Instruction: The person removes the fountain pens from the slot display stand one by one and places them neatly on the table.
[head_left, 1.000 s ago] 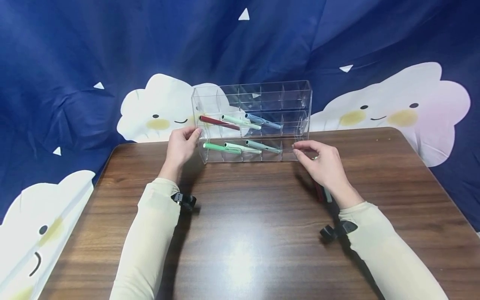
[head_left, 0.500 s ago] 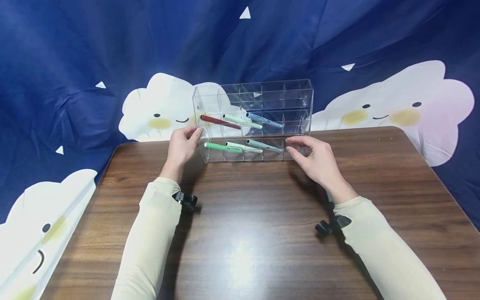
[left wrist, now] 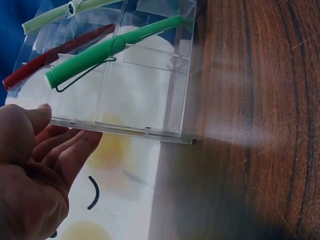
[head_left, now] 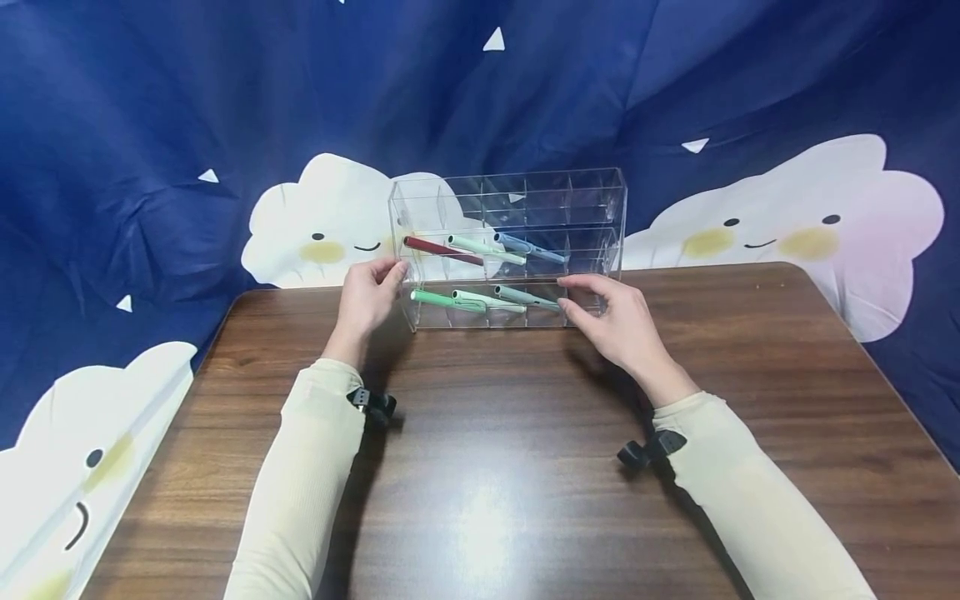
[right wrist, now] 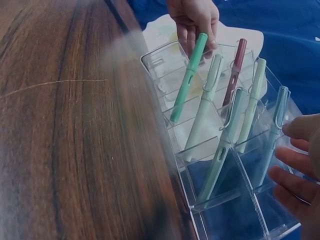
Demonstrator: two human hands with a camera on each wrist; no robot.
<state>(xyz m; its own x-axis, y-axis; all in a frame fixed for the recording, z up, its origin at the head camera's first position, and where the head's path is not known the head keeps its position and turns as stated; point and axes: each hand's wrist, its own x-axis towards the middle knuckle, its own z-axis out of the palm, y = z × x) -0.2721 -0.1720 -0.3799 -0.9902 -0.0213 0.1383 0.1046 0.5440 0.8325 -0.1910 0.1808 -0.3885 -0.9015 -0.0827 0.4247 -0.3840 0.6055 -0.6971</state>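
A clear plastic pen organizer (head_left: 617, 218) with rows of compartments stands at the back of the table. Its middle row holds a dark red pen (head_left: 442, 250), a pale green pen (head_left: 487, 249) and a blue pen (head_left: 530, 247). Below them lean a bright green pen (head_left: 447, 300), a mint pen (head_left: 489, 302) and a grey-green pen (head_left: 527, 297). My left hand (head_left: 365, 296) grips the organizer's left side, thumb and fingers at its edge. Thumb and forefinger parted, my right hand (head_left: 618, 323) hovers by the grey-green pen's lower end; whether it touches is unclear.
The brown wooden table (head_left: 480, 433) stretches in front of the organizer. Right behind it hangs a blue curtain (head_left: 525, 92) with white clouds. A small black camera (head_left: 648, 450) is strapped to the right wrist, another (head_left: 371, 404) to the left.
My right hand has moved left along the organizer's lower front, from its right end to the grey-green pen. The left hand keeps its place. Pens glimpsed behind the right wrist are now hidden.
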